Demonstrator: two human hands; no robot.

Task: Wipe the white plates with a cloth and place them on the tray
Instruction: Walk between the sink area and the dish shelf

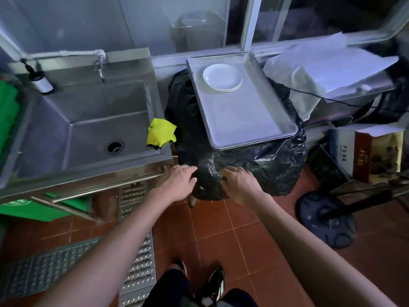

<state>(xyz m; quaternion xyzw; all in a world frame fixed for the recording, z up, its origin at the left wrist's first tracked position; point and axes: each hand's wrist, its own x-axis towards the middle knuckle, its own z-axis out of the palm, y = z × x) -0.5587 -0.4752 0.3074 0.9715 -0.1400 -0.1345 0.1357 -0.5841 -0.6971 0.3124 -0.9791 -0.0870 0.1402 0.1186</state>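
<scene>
A stack of white plates (pixel 222 77) sits at the far end of a metal tray (pixel 247 120). The tray lies on top of something covered by a black plastic bag (pixel 254 165). A crumpled yellow cloth (pixel 160 132) rests on the right corner of the steel sink (pixel 88 120), apart from both hands. My left hand (pixel 178 183) and my right hand (pixel 240 183) lie against the near side of the black bag, below the tray, fingers loosely spread. Neither hand holds a plate or the cloth.
A tap (pixel 99 66) and a dark bottle (pixel 42 82) stand at the sink's back. Green crates (pixel 7 111) are at the left. Boxes (pixel 376 156), a fan base (pixel 325 218) and covered items crowd the right. The floor has red tiles with a metal grate (pixel 135 235).
</scene>
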